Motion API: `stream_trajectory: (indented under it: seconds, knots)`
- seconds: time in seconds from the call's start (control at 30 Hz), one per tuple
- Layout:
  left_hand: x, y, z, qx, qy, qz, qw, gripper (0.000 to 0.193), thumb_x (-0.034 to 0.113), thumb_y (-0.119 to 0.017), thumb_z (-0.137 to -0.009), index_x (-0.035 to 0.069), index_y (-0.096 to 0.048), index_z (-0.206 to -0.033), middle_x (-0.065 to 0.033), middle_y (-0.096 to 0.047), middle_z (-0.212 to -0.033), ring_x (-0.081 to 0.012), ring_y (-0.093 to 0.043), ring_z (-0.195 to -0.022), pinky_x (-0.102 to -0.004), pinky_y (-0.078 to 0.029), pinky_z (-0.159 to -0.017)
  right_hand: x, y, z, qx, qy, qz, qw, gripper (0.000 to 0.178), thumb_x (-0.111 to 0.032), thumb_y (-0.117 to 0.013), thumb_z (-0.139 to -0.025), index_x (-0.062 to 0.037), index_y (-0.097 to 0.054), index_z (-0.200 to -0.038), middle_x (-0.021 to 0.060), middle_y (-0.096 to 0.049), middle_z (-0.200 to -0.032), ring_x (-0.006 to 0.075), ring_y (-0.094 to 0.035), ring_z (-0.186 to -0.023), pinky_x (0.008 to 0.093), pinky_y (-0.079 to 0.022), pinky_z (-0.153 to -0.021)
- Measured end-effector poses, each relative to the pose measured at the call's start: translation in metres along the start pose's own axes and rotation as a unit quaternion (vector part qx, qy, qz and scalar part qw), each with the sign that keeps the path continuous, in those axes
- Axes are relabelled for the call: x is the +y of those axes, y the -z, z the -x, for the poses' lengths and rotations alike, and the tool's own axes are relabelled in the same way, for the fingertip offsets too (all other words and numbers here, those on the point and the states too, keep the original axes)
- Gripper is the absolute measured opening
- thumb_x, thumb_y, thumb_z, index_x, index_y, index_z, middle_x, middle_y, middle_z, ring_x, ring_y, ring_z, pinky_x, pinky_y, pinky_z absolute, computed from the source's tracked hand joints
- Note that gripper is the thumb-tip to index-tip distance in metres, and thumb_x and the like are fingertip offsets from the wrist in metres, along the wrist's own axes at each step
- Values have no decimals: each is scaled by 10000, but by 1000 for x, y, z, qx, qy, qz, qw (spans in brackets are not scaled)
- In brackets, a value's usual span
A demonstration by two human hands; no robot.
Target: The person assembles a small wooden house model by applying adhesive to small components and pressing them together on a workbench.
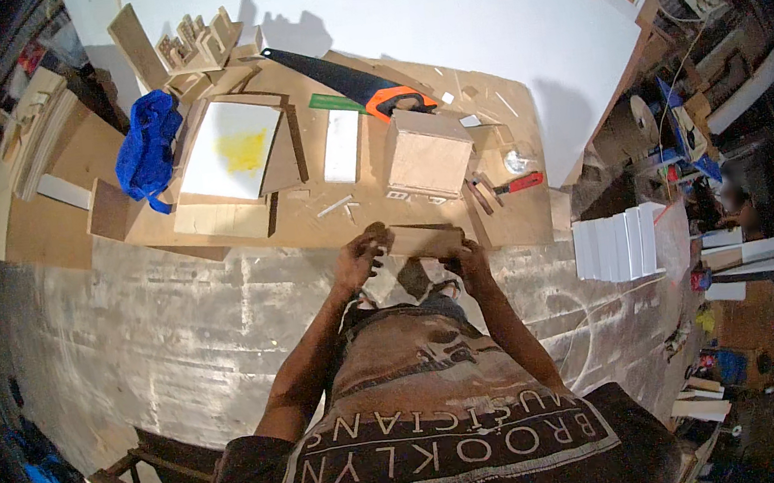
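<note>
At the near edge of the workbench, my left hand [361,258] and my right hand [470,264] hold a small wooden board [426,240] between them. The left fingers are curled at its left end, and the right ones close around its right end. Below the board shows a dark patch [415,280] that I cannot make out. Just beyond my hands stands a plywood box [428,158]. Right of it lie a red-handled cutter [521,182] and thin wooden-handled tools [485,193]. Small white strips [337,206] lie left of the box.
A handsaw [343,80] with an orange and black handle lies behind the box. Leftward are a white panel [231,151] with a yellow stain, a blue cloth bag [148,145] and upright wood pieces [200,41]. White blocks [616,245] stand in a row at right.
</note>
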State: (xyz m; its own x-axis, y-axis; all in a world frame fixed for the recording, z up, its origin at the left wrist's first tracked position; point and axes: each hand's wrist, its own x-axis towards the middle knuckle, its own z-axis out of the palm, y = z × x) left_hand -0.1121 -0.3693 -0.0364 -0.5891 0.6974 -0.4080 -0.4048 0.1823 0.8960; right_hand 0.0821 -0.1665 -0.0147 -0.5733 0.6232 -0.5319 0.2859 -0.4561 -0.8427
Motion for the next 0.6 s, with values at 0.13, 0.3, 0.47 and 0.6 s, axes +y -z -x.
stream_trajectory:
  seconds: [0.13,0.3,0.47,0.6]
  knots:
    - [9,-18,1,10,-64,6,998,286,256,-567,-966,31,-611,-1137,-48,-646,-800,-124,-594,-664,-271,-513,-564,-26,-16,21,-16,-25,-51,998,370,-167,-610,-905,-10,-522,-1229,119,-671,-935,218,-681,-803,305,-545,-673]
    - [51,-26,0,6,-84,87,993,231,271,-602,-959,57,-628,-1041,-13,-619,-786,-109,-582,-704,-284,-501,-595,-38,-12,18,-49,3,-71,996,331,-205,-580,-946,-17,-536,-1215,94,-672,-946,197,-673,-818,298,-542,-697]
    - [82,-30,-3,31,-62,82,994,328,279,-617,-946,70,-629,-1198,-49,-677,-885,-147,-653,-783,-311,-540,-641,-30,-10,-4,-86,51,-97,990,308,-225,-555,-969,-16,-558,-1195,83,-667,-961,178,-656,-795,308,-548,-706]
    - [91,-32,-10,58,-52,73,994,341,298,-610,-944,85,-629,-1210,-42,-669,-927,-156,-642,-822,-326,-543,-681,-41,-16,-17,-79,67,-86,991,295,-233,-561,-966,-9,-582,-1156,85,-660,-941,163,-650,-757,290,-550,-681]
